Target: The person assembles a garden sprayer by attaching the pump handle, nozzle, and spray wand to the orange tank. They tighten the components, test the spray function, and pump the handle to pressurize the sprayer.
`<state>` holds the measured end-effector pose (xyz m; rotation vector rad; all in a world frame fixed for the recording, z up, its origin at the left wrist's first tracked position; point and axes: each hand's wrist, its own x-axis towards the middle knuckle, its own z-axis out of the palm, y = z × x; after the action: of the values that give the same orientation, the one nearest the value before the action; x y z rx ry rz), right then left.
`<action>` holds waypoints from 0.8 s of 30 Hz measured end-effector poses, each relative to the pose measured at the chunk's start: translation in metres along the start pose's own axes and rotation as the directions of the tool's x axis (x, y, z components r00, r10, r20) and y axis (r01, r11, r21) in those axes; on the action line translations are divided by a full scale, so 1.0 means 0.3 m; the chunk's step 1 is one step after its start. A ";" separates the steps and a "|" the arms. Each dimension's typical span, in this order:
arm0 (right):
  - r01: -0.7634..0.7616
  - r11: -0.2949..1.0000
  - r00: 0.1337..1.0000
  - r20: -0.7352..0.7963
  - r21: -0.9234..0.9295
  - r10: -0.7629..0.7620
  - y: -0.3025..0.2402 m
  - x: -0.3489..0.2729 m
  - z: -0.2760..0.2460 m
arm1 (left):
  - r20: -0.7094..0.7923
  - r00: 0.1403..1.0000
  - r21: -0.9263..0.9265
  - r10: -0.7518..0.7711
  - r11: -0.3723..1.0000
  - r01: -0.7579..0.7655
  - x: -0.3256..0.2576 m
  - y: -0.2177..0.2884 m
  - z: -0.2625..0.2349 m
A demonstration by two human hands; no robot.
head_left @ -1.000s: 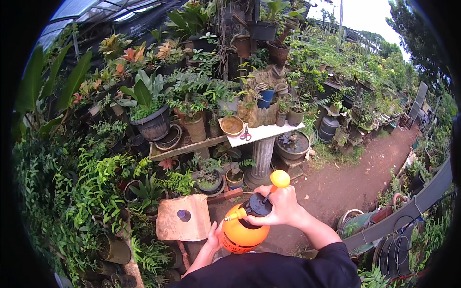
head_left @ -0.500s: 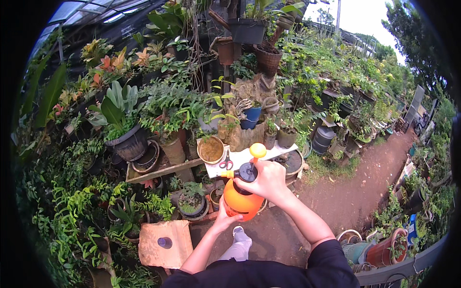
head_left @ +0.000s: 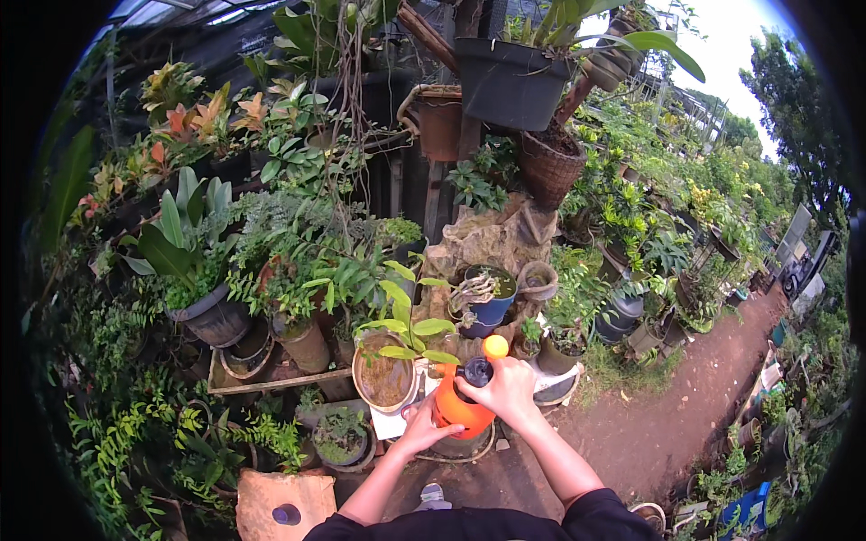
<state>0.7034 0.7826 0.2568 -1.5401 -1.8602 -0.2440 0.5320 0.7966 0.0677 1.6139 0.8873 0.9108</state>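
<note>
Both hands hold an orange pressure sprayer with a black neck and a yellow pump knob. My left hand is wrapped round the lower side of its body. At the top, my right hand grips the black collar close to the knob. The nozzle end points left, toward a young plant with long light-green leaves. Beside the sprayer on the left stands a round pot with a brown inside. A white board shows partly under the hands.
Behind the sprayer, a blue pot sits against a rough stump-like mass. Overhead hang a large black planter and a woven pot. A dirt path runs off to the right. Cardboard lies lower left.
I have come nearer the stand, so the pots and plants look larger. The sprayer has moved forward to the light-green plant, still in both hands. The scissors on the board no longer show.
</note>
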 end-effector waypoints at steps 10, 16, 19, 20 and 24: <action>0.076 0.997 0.995 0.067 0.020 -0.077 0.078 0.046 0.126 | -0.282 0.943 0.416 0.174 0.908 -0.043 0.195 0.235 0.058; 0.371 0.844 0.863 0.191 0.386 -0.467 0.172 0.174 0.115 | -0.284 0.940 0.233 0.186 0.965 -0.121 0.206 0.279 0.041; 0.469 0.699 0.645 0.331 0.540 -0.689 0.219 0.278 0.113 | -0.277 0.945 0.364 0.174 0.929 -0.065 0.202 0.268 0.048; 0.499 0.659 0.597 0.328 0.563 -0.732 0.228 0.299 0.105 | -0.308 0.936 0.338 0.173 0.939 -0.062 0.200 0.263 0.053; 0.586 0.727 0.651 0.327 0.357 -0.685 0.222 0.265 0.046 | -0.432 0.891 0.202 0.137 0.978 -0.053 0.193 0.242 0.087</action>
<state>0.7554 0.8713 0.2768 -0.7481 -2.6629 0.0115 0.5883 0.8235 0.1414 1.6446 1.2464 1.3348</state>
